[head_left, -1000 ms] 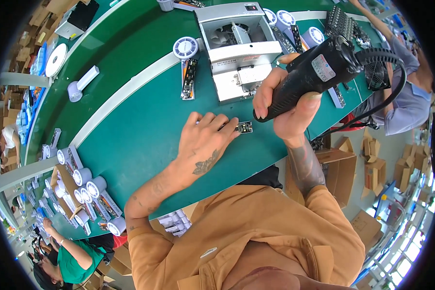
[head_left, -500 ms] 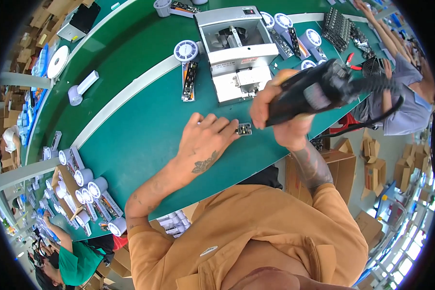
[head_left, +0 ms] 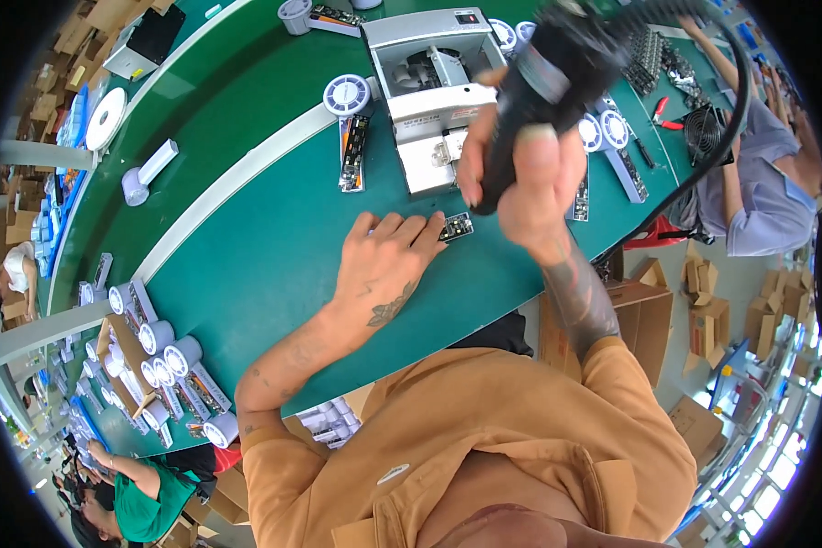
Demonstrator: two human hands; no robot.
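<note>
My left hand [head_left: 388, 256] lies closed over a small housing with a circuit board [head_left: 457, 226] on the green bench. Only the board's end sticks out past my fingertips; my hand hides the rest. In my right hand [head_left: 539, 196] is a black electric screwdriver [head_left: 543, 82], wrapped by the fingers and slanting up to the right. Its lower end is just right of the circuit board, and its tip cannot be made out. A black cable [head_left: 740, 110] curves from its top.
A grey screw feeder [head_left: 434, 105] stands beyond my hands. Left of it lies a fan with an exposed board [head_left: 353, 151]; several more fans [head_left: 183, 356] crowd the bench's left end. Red-handled pliers [head_left: 665, 116] lie at right, near a co-worker [head_left: 767, 196].
My right hand has swung the screwdriver up and left, more upright, across the feeder's right side. Under my left hand, the board's end has turned slightly and shifted away from me.
</note>
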